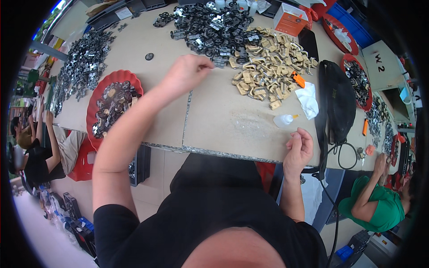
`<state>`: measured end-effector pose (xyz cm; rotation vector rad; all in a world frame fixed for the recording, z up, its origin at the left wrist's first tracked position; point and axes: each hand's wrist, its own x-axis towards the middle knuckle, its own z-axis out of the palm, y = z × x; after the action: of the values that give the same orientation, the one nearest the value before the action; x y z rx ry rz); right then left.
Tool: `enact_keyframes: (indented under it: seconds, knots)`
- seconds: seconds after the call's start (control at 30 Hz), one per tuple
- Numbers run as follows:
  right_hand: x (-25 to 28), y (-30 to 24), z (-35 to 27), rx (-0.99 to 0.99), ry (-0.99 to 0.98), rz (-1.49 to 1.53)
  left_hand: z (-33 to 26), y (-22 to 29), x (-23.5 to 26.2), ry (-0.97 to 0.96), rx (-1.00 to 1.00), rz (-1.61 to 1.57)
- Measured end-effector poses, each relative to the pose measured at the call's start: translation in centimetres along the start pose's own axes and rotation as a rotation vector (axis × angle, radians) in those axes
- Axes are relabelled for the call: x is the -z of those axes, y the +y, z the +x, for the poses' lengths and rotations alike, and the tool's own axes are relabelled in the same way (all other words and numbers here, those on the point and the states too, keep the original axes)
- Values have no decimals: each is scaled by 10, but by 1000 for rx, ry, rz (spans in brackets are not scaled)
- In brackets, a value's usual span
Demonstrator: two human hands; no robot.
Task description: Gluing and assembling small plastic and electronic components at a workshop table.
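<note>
My left hand [190, 73] reaches out over the table to the near edge of a heap of black wheeled toy-car undersides [210, 33]. Its thumb and fingers are drawn together in a pinch beside a grey-black piece [219, 61]; whatever is between the fingertips is too small to make out. At the table's front edge on the right, my right hand [300, 145] is held palm up with loosely curled fingers, and nothing shows in it. Just beyond it lies a small white squeeze bottle [283, 120] with a yellow tip. Tan, bracket-shaped parts [270, 64] are heaped right of the black pieces.
A red scalloped tray [92, 117] of mixed parts sits left, near a pile of small grey parts [85, 60]. One loose wheel [149, 56] lies apart. A black bag [337, 102], white tissue [307, 100] and orange box [290, 20] stand right. Other people work at both sides.
</note>
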<state>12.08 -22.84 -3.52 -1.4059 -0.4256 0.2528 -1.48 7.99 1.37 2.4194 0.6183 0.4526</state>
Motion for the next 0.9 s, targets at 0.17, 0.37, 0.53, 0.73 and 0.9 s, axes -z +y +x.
enact_keyframes:
  seconds: [0.17, 0.37, 0.53, 0.73, 0.9]
  knots:
    - [7, 4, 1, -8, -33, -14, 14, 31, -42, 99, 101, -155]
    - [-1, 4, 12, 113, -190, -276, -1, 42, -82, 141, -66, -210]
    - [-11, 1, 13, 150, -285, -389, -18, 35, -77, 139, 183, -520]
    - [-15, 7, 18, 94, -287, -244, -32, 47, -70, 191, 106, -199]
    - [-14, 13, 19, 100, -290, -248, -25, 44, -71, 82, 84, -187]
